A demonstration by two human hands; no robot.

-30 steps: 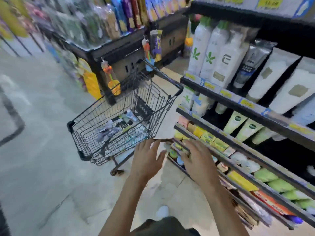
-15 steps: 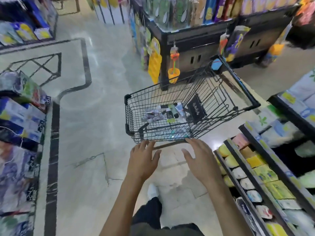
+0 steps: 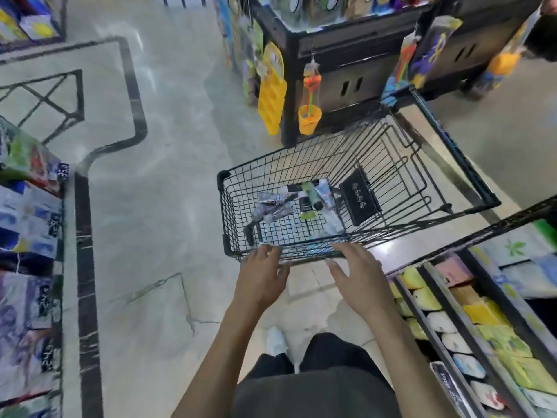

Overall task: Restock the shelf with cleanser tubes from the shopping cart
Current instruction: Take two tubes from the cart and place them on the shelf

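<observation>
Cart: shopping cart (image 3: 422,188), black wire, fills the centre and right of the frame; its near rim runs just above your fingertips, and its handle end points to the upper right.
Shelf: shelf (image 3: 446,300) you are restocking runs down the lower right of the frame, its trays packed with yellow, white and green packs; it sits just right of your right forearm.
Tubes: cleanser tubes (image 3: 307,200) lie loose on the cart floor, in the middle of the frame, above both of your hands and slightly left of centre in the basket. The green-and-black ones lie with their long axis running roughly top to bottom of the frame; the grey-purple ones to their left lie more across it.
Left hand: your left hand (image 3: 262,282) is spread and relaxed, holding nothing, fingertips at the cart's near rim; contact is too blurred to call.
Right hand: your right hand (image 3: 358,279) is likewise spread and empty, fingertips at the same rim.
Nearer hand: both look about equally placed; the left seems a little closer to the grey-purple tubes, the right to the green ones.
Change: compared with half a second ago, the cart sits further right in the frame and more of the shelf trays show; your hands keep the same spread pose.
</observation>
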